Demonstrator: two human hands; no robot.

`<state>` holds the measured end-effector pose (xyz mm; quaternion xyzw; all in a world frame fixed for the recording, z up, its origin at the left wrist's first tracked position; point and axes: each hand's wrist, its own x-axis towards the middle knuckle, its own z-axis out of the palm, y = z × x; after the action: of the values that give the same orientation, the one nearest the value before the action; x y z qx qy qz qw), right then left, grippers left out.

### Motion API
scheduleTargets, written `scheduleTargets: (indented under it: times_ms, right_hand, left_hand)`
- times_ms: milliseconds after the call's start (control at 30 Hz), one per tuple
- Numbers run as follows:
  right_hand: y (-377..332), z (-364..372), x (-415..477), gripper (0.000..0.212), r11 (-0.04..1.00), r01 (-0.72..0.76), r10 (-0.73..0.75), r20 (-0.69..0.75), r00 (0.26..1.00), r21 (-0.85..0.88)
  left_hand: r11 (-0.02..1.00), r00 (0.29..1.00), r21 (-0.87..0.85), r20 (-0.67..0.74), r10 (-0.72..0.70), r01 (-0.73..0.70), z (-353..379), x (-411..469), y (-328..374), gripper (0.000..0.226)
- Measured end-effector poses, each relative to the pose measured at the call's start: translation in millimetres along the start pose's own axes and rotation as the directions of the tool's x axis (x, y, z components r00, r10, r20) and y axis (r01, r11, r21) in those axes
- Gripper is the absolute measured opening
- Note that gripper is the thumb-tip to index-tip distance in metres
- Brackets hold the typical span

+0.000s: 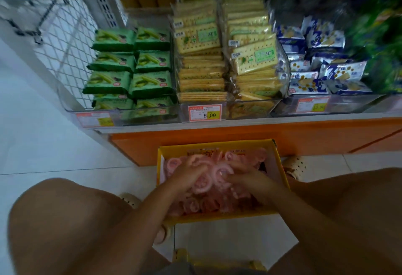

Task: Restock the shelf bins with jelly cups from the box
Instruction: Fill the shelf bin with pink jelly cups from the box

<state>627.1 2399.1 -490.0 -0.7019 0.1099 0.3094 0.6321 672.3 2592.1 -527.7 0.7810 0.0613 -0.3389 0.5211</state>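
A yellow cardboard box sits on the pale tiled floor between the crouching person's knees, close under the shelf, probably to keep each reach short. It is heaped with pink round jelly cups. The left grip and right grip curl into the heap from opposite sides, each clasping cups, likely to scoop a double handful. The clear plastic shelf bins above hold biscuit packets; no jelly cups show there.

Cream perforated clogs; grey shorts; left hand, right hand bare.
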Motion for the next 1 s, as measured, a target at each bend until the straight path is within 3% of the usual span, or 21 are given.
scheduleTargets:
  times_ms: [67,133,200,267,300,433,567,633,700,733,867,1000]
  right_hand:
    - [-24,4,-9,0.020,0.998,0.065,-0.065,-0.009,0.998,-0.002]
    - [-51,6,-16,0.021,0.993,0.121,-0.121,-0.045,0.992,0.000]
    - [-82,10,-23,0.036,0.986,0.162,-0.164,-0.092,0.982,-0.031]
    - [-117,15,-31,0.049,0.974,0.191,-0.206,-0.124,0.971,-0.126]
    - [-139,20,-37,0.045,0.961,0.223,-0.246,-0.138,0.959,-0.163]
    - [-231,40,-66,0.009,0.873,0.426,-0.459,-0.109,0.882,-0.236]
    - [-333,70,-105,0.015,0.692,0.653,-0.685,0.008,0.729,-0.306]
    - [-384,81,-115,0.025,0.514,0.745,-0.801,0.073,0.594,-0.426]
    - [-433,87,-112,0.040,0.352,0.742,-0.873,0.087,0.480,-0.571]
    - [-458,90,-104,0.037,0.313,0.696,-0.877,0.086,0.474,-0.646]
    - [-532,110,-42,0.022,0.119,0.429,-0.755,0.199,0.625,-0.895]
    - [-544,134,31,0.026,0.253,0.390,-0.567,0.191,0.801,-0.885]
  left_hand:
    - [0.997,0.996,0.003,-0.043,0.080,-0.080,-17,-14,16,0.019]
    - [0.986,0.981,-0.005,-0.102,0.166,-0.168,-38,-32,35,0.035]
    - [0.967,0.957,0.041,-0.138,0.254,-0.251,-62,-52,59,0.046]
    - [0.936,0.921,0.096,-0.170,0.351,-0.339,-88,-75,87,0.038]
    - [0.915,0.894,0.117,-0.196,0.403,-0.387,-101,-89,103,0.035]
    - [0.800,0.711,0.214,-0.372,0.597,-0.560,-149,-143,164,0.020]
    - [0.693,0.473,0.336,-0.540,0.697,-0.638,-204,-196,211,0.032]
    - [0.653,0.341,0.432,-0.601,0.722,-0.622,-234,-212,224,0.041]
    - [0.627,0.255,0.527,-0.613,0.748,-0.574,-262,-223,234,0.044]
    - [0.624,0.245,0.567,-0.603,0.759,-0.538,-275,-227,238,0.045]
    - [0.668,0.350,0.653,-0.569,0.744,-0.357,-308,-224,233,0.053]
    - [0.687,0.448,0.668,-0.540,0.712,-0.286,-314,-214,218,0.049]
